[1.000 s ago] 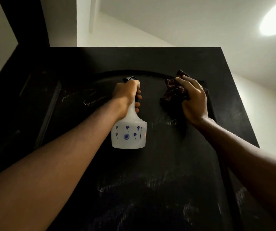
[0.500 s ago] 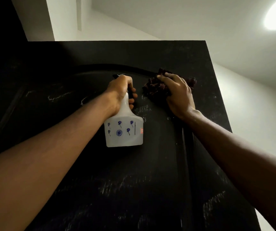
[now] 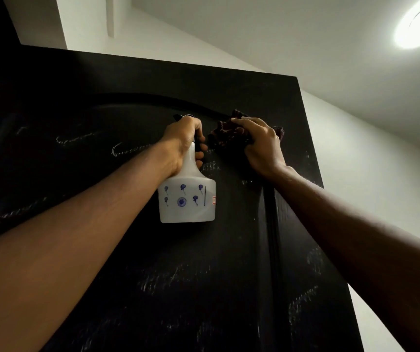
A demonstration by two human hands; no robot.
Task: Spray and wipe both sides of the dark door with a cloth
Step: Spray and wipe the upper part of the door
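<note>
The dark door [image 3: 102, 250] fills most of the view, seen from below, with an arched moulding near its top and pale smear marks across its face. My left hand [image 3: 183, 141] grips the neck and trigger of a white spray bottle [image 3: 187, 201] printed with small blue flowers, held up close to the door. Just to its right, my right hand [image 3: 259, 146] presses a bunched dark reddish cloth [image 3: 226, 134] against the door at the right end of the arch. Most of the cloth is hidden under my fingers.
White walls [image 3: 371, 179] and ceiling surround the door. A round ceiling light [image 3: 419, 29] glows at the top right. The door's right edge [image 3: 313, 153] stands free against the wall behind.
The view has shifted so the door sits further left and lower. My right hand has slid the cloth left, close to the bottle. The left hand keeps its grip on the bottle.
</note>
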